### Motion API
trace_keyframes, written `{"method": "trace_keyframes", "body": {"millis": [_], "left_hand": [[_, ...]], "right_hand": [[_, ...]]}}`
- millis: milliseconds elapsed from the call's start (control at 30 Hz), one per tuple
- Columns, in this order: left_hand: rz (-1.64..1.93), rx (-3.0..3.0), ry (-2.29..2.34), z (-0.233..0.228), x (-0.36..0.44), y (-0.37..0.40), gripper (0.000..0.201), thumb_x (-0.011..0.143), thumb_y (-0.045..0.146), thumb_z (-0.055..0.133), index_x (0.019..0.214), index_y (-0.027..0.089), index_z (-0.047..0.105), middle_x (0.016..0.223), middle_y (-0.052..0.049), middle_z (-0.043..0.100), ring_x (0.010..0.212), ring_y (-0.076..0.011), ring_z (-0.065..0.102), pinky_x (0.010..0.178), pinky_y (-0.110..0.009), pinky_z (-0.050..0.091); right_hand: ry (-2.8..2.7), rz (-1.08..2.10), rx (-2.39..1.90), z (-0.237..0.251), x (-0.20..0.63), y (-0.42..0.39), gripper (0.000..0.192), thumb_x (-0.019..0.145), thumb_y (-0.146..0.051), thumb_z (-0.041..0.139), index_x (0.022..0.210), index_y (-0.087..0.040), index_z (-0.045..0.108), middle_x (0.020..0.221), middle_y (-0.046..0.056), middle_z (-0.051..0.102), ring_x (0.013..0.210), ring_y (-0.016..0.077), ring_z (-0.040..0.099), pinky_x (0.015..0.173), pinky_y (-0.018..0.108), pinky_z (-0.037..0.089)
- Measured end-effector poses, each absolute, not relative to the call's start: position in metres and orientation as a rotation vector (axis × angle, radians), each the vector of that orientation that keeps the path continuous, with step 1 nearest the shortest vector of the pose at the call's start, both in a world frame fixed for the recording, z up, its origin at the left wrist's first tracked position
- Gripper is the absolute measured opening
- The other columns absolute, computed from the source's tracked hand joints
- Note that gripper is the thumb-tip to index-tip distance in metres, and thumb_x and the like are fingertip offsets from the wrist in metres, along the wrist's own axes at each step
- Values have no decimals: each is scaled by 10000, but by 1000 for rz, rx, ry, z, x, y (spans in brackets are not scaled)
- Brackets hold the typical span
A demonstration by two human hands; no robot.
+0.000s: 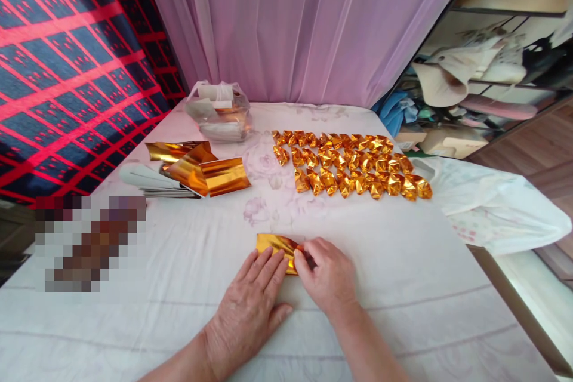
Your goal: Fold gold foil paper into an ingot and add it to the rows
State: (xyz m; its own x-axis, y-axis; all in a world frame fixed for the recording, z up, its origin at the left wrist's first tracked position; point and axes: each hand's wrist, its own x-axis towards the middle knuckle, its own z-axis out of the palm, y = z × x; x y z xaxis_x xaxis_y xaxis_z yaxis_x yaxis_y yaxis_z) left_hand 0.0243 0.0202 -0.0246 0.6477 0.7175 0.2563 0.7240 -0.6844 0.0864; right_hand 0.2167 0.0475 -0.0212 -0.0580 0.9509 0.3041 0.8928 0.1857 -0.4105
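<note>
A sheet of gold foil paper [271, 242] lies on the cloth-covered table in front of me. My left hand [253, 295] rests flat on its near left part, fingers stretched out and thumb apart. At the sheet's right end, my right hand [329, 271] pinches the edge between thumb and curled fingers; the paper is bent up there. Part of the sheet is hidden under both hands. Beyond them stand several rows of folded gold paper pieces [344, 161]. To the left lies a loose pile of gold foil sheets [226, 176].
A clear plastic bag [219, 113] with more paper stands at the back left. A white plastic bag [505, 203] hangs at the table's right edge. Behind is a purple curtain [286, 24]; shelves with a hat [443, 80] stand right. A blurred-out patch [92, 245] covers the left.
</note>
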Motion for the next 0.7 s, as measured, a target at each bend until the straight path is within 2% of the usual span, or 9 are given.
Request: {"method": "trace_keyframes", "body": {"millis": [333, 700], "left_hand": [[-392, -2883, -1268, -21, 24, 19, 671, 943, 478, 502, 1512, 165, 335, 1499, -109, 475, 1400, -269, 414, 1157, -447, 334], [-351, -2898, -1302, -20, 24, 18, 669, 935, 478, 515, 1504, 165, 354, 1509, -105, 463, 1410, -273, 399, 1158, -448, 347]], "right_hand": [[-1977, 156, -1701, -15, 216, 48, 221, 916, -264, 497, 739, -225, 625, 688, 12, 638, 659, 158, 583, 649, 287, 356], [-1979, 129, -1708, -16, 217, 48, 274, 940, -271, 479, 688, -224, 576, 653, 12, 617, 639, 155, 574, 640, 281, 340]]}}
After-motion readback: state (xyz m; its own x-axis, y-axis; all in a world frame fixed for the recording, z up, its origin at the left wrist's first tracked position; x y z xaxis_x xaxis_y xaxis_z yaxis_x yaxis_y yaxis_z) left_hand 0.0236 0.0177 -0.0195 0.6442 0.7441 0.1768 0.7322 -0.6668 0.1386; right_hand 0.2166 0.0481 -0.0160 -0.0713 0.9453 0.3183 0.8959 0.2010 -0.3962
